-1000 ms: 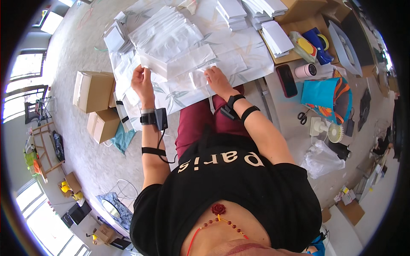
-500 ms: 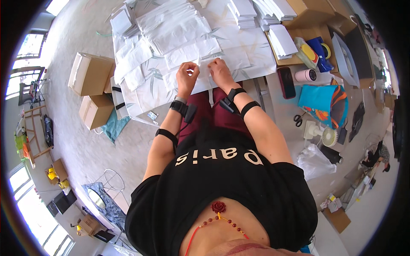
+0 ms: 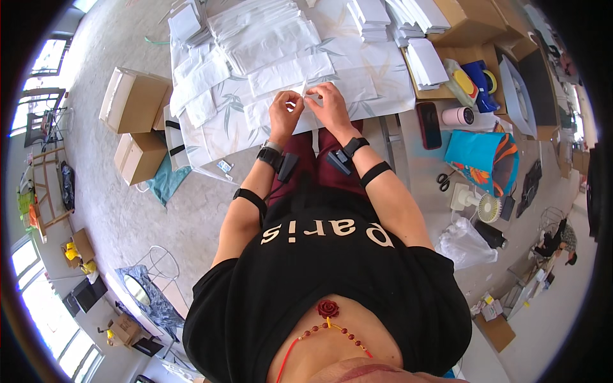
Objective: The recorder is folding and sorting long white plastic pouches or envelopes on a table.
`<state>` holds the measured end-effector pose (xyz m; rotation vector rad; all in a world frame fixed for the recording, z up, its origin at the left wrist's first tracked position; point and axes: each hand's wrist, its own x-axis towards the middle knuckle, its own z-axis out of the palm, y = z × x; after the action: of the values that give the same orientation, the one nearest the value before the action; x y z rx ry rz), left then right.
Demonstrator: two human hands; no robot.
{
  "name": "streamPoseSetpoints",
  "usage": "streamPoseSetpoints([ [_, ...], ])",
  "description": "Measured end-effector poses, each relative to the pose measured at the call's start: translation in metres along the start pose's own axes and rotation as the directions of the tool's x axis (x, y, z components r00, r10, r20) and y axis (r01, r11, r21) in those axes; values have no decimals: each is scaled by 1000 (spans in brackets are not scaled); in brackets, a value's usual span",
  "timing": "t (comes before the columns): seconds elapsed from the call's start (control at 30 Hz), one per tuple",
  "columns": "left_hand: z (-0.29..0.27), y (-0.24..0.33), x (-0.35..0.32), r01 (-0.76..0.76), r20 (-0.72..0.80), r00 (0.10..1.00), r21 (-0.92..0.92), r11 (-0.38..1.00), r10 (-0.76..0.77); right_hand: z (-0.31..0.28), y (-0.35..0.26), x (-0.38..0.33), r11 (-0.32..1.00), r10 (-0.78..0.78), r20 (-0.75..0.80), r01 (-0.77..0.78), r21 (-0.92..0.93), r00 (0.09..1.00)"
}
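At the near edge of the table, my left hand [image 3: 285, 116] and my right hand [image 3: 330, 107] meet almost fingertip to fingertip, both in a pinch. Between them stands a thin white strip [image 3: 304, 87], its lower end at my fingertips; what it belongs to is too small to tell. Just beyond lies a flat white plastic bag [image 3: 294, 74] on the leaf-patterned tablecloth [image 3: 227, 139]. A larger pile of white bags [image 3: 262, 37] is farther back, with more loose white bags [image 3: 199, 83] to its left. Both wrists wear black straps with small devices.
Stacks of white folded paper [image 3: 426, 64] and an open cardboard box [image 3: 469, 54] stand right. Nearby are a phone [image 3: 429, 125], a pink cup [image 3: 458, 116], a blue bag [image 3: 479, 156], scissors [image 3: 443, 181] and a small fan [image 3: 488, 207]. Cardboard boxes [image 3: 137, 99] stand left.
My hands have come slightly closer together, and the thin white strip by my left fingers now stands between both hands. The whole view has shifted slightly.
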<state>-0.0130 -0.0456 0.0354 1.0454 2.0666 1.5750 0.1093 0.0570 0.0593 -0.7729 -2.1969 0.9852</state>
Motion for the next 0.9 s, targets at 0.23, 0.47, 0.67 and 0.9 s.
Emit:
streamPoseSetpoints([
  [0.23, 1, 0, 1, -72, -3, 997, 27, 997, 72, 4, -2, -1, 1000, -2, -49, 1, -9, 999],
  [0.47, -1, 2, -1, -104, 24, 994, 44, 994, 103, 11, -1, -1, 999, 42, -67, -43, -8, 997],
  [0.67, -8, 10, -2, -15, 31, 999, -82, 997, 17, 13, -4, -2, 999, 38, -56, -39, -8, 998],
  [0.9, -10, 11, 3, -27, 11, 1000, 21, 999, 26, 15, -7, -3, 999, 2, -43, -3, -32, 999],
])
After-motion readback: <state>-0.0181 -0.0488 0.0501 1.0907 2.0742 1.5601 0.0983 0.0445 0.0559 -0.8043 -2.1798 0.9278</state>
